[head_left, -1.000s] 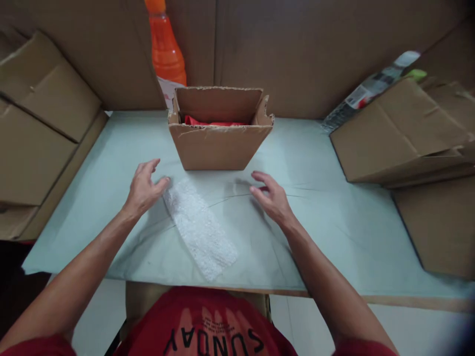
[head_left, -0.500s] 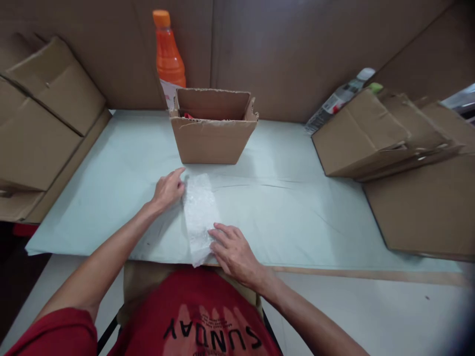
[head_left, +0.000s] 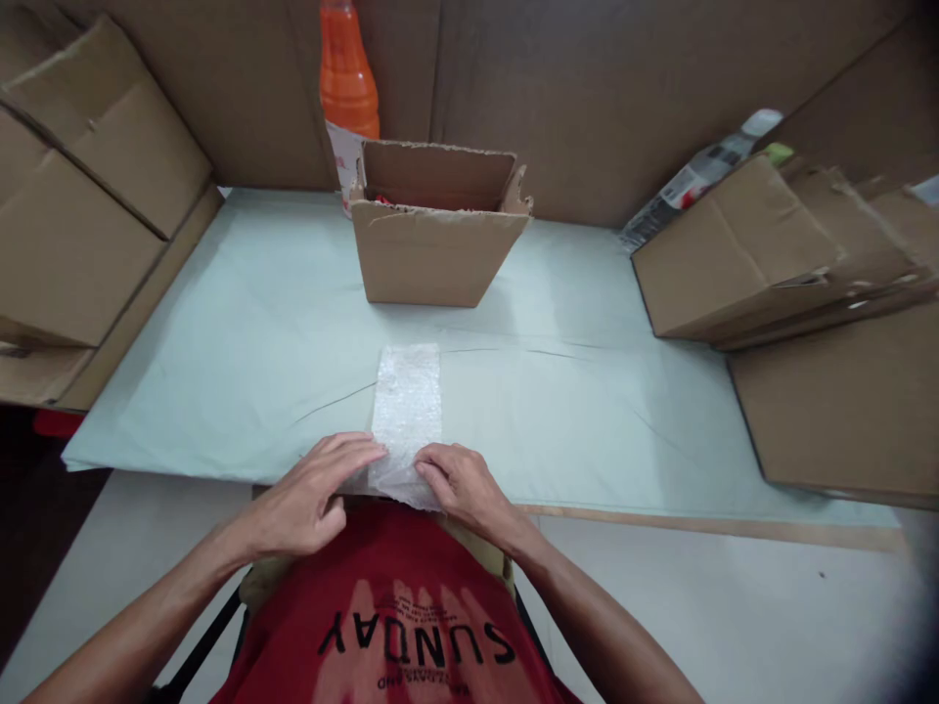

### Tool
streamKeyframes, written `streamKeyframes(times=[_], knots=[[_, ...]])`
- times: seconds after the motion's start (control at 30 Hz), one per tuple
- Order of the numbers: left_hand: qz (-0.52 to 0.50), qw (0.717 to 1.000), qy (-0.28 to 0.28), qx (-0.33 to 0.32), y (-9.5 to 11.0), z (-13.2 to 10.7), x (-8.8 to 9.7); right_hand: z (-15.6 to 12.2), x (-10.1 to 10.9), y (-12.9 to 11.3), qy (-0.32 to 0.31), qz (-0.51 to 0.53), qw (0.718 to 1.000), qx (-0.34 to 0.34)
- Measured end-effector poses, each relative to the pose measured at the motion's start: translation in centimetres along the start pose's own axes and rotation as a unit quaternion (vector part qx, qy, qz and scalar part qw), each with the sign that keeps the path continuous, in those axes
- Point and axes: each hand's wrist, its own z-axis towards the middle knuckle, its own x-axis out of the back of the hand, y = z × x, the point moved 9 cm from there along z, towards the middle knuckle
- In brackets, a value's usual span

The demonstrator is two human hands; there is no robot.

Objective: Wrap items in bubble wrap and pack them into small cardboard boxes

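Note:
A strip of white bubble wrap [head_left: 408, 406] lies lengthwise on the pale green table sheet [head_left: 242, 332], its near end hanging over the table's front edge. My left hand [head_left: 312, 497] rests at the strip's near left corner, fingers stretched flat onto it. On the near right corner lies my right hand [head_left: 462, 484], its fingers curled and pressing on the wrap. Beyond the strip stands a small open cardboard box [head_left: 438, 240] with something red inside.
An orange bottle [head_left: 347, 68] stands behind the small box. Flattened cardboard boxes [head_left: 763, 254] are stacked at the right, more cartons [head_left: 80, 205] at the left. A tilted plastic bottle [head_left: 696, 181] lies behind the right stack. Cardboard walls close the back.
The bubble wrap has turned from a slant to straight and slid toward me. Both hands have come back from near the box to the strip's near end.

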Motion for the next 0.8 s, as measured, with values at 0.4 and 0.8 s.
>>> streamKeyframes(times=[0.4,0.8], knots=[[-0.136,0.938,0.184,0.259,-5.1,2.7,-1.6,-3.7,6.1,-1.7,0.271,0.014,0.961,0.055],[0.08,0.96,0.264,0.052,-0.7,1.8,-0.4,0.6,-0.7,-2.1,0.083,-0.185,0.967,0.151]])
